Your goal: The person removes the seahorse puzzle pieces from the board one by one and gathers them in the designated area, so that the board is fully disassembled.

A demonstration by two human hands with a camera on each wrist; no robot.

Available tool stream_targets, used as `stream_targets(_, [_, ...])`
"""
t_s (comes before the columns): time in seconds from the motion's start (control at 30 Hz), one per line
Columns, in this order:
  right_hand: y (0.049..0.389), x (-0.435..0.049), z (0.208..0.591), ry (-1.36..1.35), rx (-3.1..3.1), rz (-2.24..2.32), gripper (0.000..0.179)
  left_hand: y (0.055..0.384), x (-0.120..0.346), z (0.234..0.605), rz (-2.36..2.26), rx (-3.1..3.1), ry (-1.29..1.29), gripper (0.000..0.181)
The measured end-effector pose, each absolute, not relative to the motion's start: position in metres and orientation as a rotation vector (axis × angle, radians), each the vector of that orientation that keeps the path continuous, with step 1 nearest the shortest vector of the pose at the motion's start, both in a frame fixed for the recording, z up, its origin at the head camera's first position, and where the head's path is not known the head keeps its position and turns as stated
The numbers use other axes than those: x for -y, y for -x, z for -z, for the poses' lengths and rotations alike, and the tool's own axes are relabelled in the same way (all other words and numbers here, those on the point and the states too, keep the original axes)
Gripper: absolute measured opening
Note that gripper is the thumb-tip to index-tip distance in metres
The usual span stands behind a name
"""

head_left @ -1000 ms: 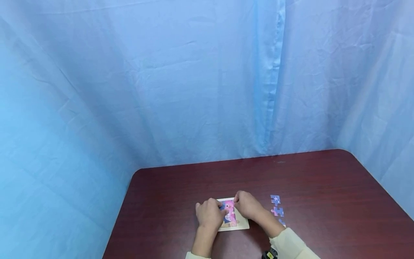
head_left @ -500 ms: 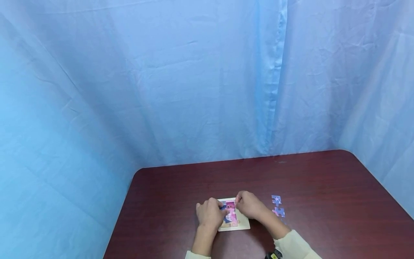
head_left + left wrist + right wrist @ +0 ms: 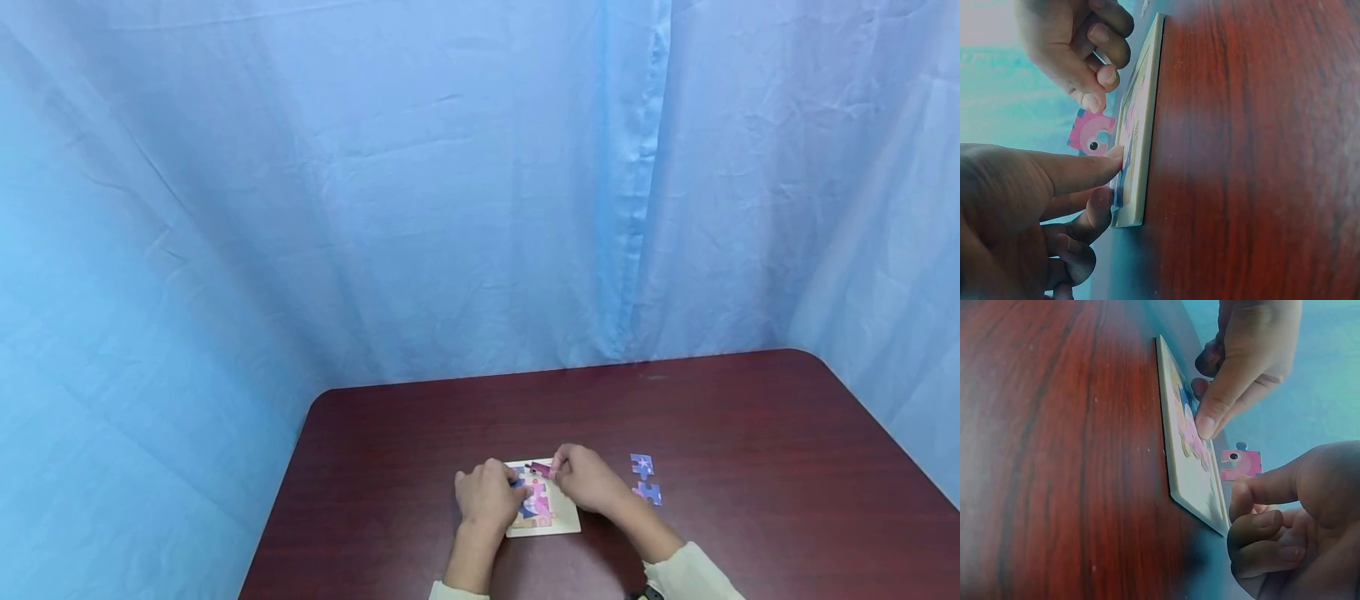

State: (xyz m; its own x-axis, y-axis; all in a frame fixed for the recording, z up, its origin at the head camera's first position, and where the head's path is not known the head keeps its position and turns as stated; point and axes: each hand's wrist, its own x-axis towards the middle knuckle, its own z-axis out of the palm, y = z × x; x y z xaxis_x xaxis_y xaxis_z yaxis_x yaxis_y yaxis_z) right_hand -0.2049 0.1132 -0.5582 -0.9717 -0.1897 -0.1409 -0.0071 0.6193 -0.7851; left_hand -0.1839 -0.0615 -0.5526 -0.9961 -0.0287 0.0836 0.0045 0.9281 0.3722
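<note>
A small jigsaw puzzle board with a pale rim lies on the table. Pink and blue joined pieces cover its left part, and its bare base shows at the right. My left hand rests over the left side, thumb tip pressing on the joined pieces. My right hand pinches a pink puzzle piece with a printed eye between thumb and index finger. In the left wrist view this puzzle piece is raised and tilted above the board's surface.
Loose purple puzzle pieces lie on the dark red-brown table, right of the board and beyond the right forearm. Blue curtains hang behind the table and at both sides.
The pink piece with the eye has come up off the board and tilted in my right hand, which has shifted slightly right. My left hand has stayed in place.
</note>
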Motion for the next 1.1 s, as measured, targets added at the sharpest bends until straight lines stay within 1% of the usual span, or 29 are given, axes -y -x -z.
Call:
stream_targets(0.1, [0.205, -0.118, 0.558, 0.165, -2.674, 1.279, 0.011, 0.183, 0.062, 0.551, 0.575, 2.994, -0.020, 0.025])
stream_targets(0.17, [0.204, -0.121, 0.558, 0.153, -2.713, 1.280, 0.012, 0.182, 0.061, 0.550, 0.546, 3.002, -0.013, 0.021])
stream_targets(0.27, [0.203, -0.127, 0.556, 0.086, -2.744, 1.309, 0.013, 0.181, 0.060, 0.548, 0.474, 3.016, 0.017, 0.014])
stream_targets(0.33, [0.204, -0.132, 0.554, 0.032, -2.752, 1.350, 0.011, 0.181, 0.059, 0.547, 0.421, 3.025, 0.034, 0.013])
stream_targets(0.47, [0.207, -0.144, 0.552, -0.027, -2.757, 1.425, 0.008, 0.182, 0.057, 0.547, 0.381, 3.043, 0.033, 0.019])
stream_targets(0.7, [0.211, -0.167, 0.549, -0.088, -2.799, 1.417, 0.005, 0.182, 0.055, 0.548, 0.369, 3.059, 0.029, 0.032])
stream_targets(0.8, [0.211, -0.175, 0.547, -0.132, -2.752, 1.470, 0.004, 0.182, 0.055, 0.547, 0.376, 3.074, 0.029, 0.028])
stream_targets(0.9, [0.211, -0.182, 0.546, -0.171, -2.723, 1.492, 0.005, 0.182, 0.055, 0.547, 0.385, 3.091, 0.013, 0.016])
stream_targets(1.03, [0.212, -0.192, 0.547, -0.163, -2.775, 1.428, 0.009, 0.181, 0.054, 0.547, 0.389, 3.091, 0.011, 0.018])
stream_targets(1.1, [0.212, -0.197, 0.547, -0.159, -2.801, 1.400, 0.010, 0.181, 0.055, 0.546, 0.395, 3.085, 0.026, 0.016])
